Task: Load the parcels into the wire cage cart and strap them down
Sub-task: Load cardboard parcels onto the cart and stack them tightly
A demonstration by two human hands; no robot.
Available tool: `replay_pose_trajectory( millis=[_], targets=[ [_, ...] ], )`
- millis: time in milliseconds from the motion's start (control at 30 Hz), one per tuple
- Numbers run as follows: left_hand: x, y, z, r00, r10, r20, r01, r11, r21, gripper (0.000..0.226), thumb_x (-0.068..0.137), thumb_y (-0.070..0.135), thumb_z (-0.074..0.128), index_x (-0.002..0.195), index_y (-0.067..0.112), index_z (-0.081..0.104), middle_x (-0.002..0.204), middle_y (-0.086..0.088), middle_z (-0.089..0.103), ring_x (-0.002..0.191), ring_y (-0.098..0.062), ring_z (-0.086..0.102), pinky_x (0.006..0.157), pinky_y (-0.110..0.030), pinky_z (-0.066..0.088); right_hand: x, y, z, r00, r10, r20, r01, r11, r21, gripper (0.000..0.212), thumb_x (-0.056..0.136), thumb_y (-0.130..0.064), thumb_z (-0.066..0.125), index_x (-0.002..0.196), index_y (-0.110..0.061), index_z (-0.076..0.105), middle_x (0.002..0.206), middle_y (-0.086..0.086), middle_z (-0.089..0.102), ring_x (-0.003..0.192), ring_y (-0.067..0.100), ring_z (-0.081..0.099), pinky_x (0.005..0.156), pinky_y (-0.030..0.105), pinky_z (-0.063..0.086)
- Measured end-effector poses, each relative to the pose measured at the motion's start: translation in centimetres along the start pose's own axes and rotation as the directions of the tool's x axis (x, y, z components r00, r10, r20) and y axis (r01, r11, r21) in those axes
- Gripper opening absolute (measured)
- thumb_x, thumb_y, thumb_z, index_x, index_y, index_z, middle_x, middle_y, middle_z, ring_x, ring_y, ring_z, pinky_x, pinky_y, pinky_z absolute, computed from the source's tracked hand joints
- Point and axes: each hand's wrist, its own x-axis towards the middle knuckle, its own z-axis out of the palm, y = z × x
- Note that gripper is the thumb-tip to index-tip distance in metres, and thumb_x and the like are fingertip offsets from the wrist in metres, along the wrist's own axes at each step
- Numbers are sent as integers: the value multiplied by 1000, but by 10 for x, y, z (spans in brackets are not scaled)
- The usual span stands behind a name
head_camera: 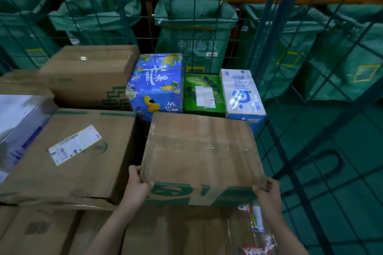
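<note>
Green mail sacks [194,33] hang beyond the wire cage cart [267,27], which is packed with parcels. Both hands grip a taped brown carton [202,151] by its near corners: left hand [137,184], right hand [267,192]. It sits just before a blue fruit-printed box [155,83].

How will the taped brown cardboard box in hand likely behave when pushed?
The taped brown cardboard box looks stiff: straight edges. Glossy tape may slip under left hand and right hand gripping its corners. Broad, flat: unlikely to tip.
</note>
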Motion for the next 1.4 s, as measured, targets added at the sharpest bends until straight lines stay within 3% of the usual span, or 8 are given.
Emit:
replay_pose_trajectory(
  millis=[200, 333, 533, 833, 967, 1067, 1200, 1400],
  targets=[
    [-6, 1, 9, 999, -20, -30, 19, 1000, -17, 36, 88, -11, 49, 112, 8, 31, 97, -1, 45, 97, -20, 46, 67, -27, 39, 3, -1, -8, 1000, -9, 11, 8, 1000, 9, 44, 88, 5, 57, 128, -3, 41, 109, 9, 51, 96, 23, 48, 81, 29, 36],
    [-6, 9, 16, 999, -39, -27, 39, 999, -12, 38, 89, -10, 49, 115, 7, 28, 108, -6, 42, 101, -20, 45, 76, -32, 43, 5, -2, -7, 1000, -16, 6, 16, 999, -32, 45, 88, 4, 56, 129, -3, 39, 115, 14, 53, 93, 23, 49, 72, 27, 40],
    [-11, 12, 18, 997, -76, -25, 75, 997, -32, 39, 91, -5, 48, 119, 12, 26, 116, -5, 40, 107, -19, 44, 86, -36, 46, 2, -8, -17, 1000, -26, 17, 28, 996, -87, 43, 85, 8, 56, 125, -7, 48, 122, 11, 51, 96, 18, 45, 78, 28, 38],
    [-8, 25, 12, 992, -80, -95, 72, 994, -87, 35, 89, -7, 50, 113, 10, 30, 112, -9, 43, 102, -21, 46, 73, -31, 42, -3, -35, -16, 989, -145, 25, 146, 988, -53, 34, 84, 0, 57, 115, -12, 51, 118, 0, 37, 88, 8, 49, 67, 19, 39],
    [-13, 17, 29, 997, -75, -36, 72, 994, -76, 40, 89, -4, 53, 115, 14, 28, 114, -7, 41, 108, -22, 46, 80, -32, 46, -1, -32, -29, 989, -142, -44, 137, 985, -106, 36, 81, 4, 55, 114, -11, 53, 118, 0, 37, 94, 16, 49, 75, 28, 39],
    [-12, 13, 50, 991, -127, 33, 129, 991, -46, 39, 90, -3, 52, 115, 14, 27, 116, -8, 42, 107, -22, 47, 73, -28, 46, 10, -35, -43, 982, -161, -103, 148, 982, -121, 35, 85, 1, 53, 118, -10, 53, 118, 1, 36, 97, 18, 47, 82, 27, 36],
    [-21, 4, 65, 983, -181, 40, 183, 982, -49, 42, 89, -1, 56, 118, 13, 30, 115, -10, 45, 101, -23, 49, 65, -27, 47, 18, -22, -48, 995, -92, -30, 80, 958, -276, 47, 85, -15, 61, 128, -11, 45, 129, 9, 36, 105, 24, 48, 89, 32, 39],
    [-4, 11, 63, 992, -122, 23, 122, 992, 0, 46, 89, 0, 58, 124, 12, 32, 112, -6, 45, 102, -19, 49, 64, -24, 47, 25, -17, -44, 998, -47, 31, 54, 955, -290, 54, 79, -6, 59, 130, -11, 42, 131, 9, 33, 104, 21, 45, 87, 29, 37]
  ],
)
